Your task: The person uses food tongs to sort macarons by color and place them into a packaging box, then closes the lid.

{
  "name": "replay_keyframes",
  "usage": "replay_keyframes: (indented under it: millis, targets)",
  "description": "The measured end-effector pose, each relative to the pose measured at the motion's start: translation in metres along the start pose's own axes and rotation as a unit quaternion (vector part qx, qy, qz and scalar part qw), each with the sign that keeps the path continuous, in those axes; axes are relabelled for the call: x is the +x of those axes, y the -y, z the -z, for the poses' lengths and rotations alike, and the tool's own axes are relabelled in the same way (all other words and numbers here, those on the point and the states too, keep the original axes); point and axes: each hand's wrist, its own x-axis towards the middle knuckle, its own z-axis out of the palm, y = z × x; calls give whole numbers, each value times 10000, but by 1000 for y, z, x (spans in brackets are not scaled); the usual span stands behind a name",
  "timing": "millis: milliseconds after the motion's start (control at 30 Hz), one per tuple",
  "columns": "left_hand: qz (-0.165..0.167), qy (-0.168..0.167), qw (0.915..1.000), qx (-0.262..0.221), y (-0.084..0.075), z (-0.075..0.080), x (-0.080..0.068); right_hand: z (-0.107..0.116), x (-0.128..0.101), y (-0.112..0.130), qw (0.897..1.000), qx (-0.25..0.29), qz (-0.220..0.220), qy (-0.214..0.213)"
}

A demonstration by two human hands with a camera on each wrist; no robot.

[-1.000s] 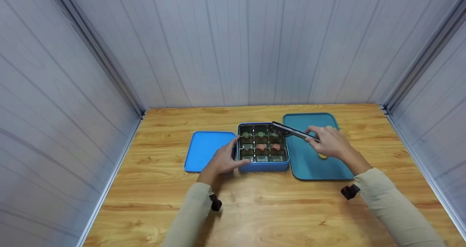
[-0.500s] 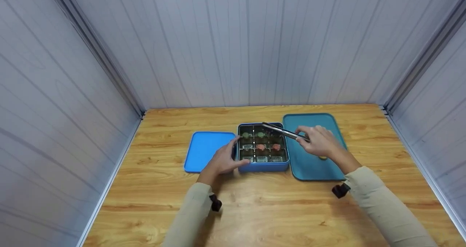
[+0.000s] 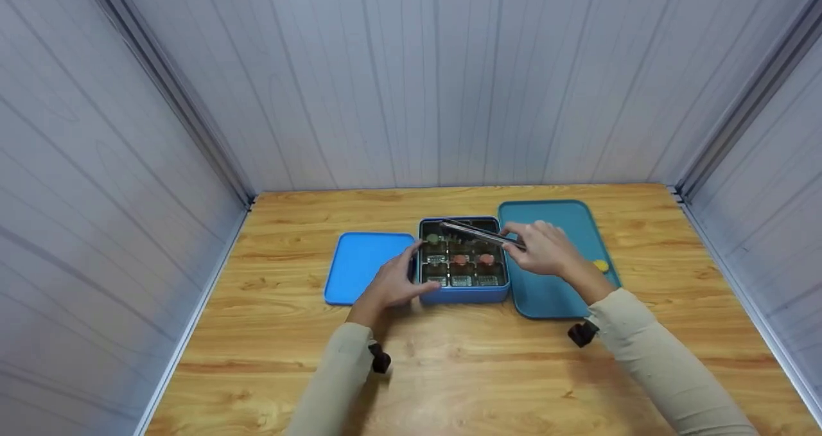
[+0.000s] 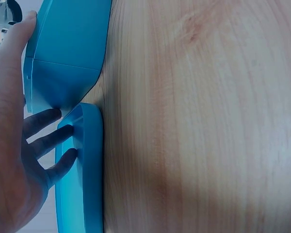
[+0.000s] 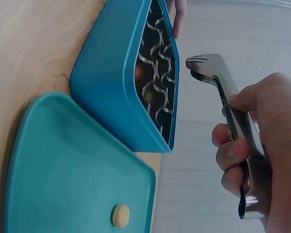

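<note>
A blue box (image 3: 463,293) with a grid of compartments holds green pieces (image 3: 434,237) in its back row and orange ones (image 3: 486,259) in the middle row. My left hand (image 3: 392,282) rests against the box's front left corner (image 4: 63,63), thumb on one wall and straight fingers (image 4: 48,141) by the lid. My right hand (image 3: 542,250) grips metal tongs (image 3: 478,232). Their tips (image 5: 199,63) hover over the back row of the box (image 5: 111,87) and carry nothing. A small yellow piece (image 3: 601,265) lies on the teal tray (image 3: 552,295).
The blue lid (image 3: 363,266) lies flat just left of the box, its edge (image 4: 85,174) close to my fingers. The teal tray (image 5: 63,184) touches the box's right side, with the yellow piece (image 5: 120,215) on it. Grey panel walls close in three sides of the wooden table (image 3: 449,372).
My right hand has carried the tongs left, from the tray's edge to above the box's back row. The yellow piece on the tray is now uncovered. The left hand has stayed put.
</note>
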Motion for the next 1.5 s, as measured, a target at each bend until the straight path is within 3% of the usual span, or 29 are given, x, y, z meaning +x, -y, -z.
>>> replay_keyframes:
  millis: [300,733,1500]
  targets:
    - [-18,4,10000,-35,0,0,-1,-13,7,9,9997,-17,231,-111]
    - [-48,41,10000,-37,1,1,0,-32,10,12,9996,169,230,75]
    - [-21,41,10000,-11,-1,2,-1,-39,7,9,9995,283,64,80]
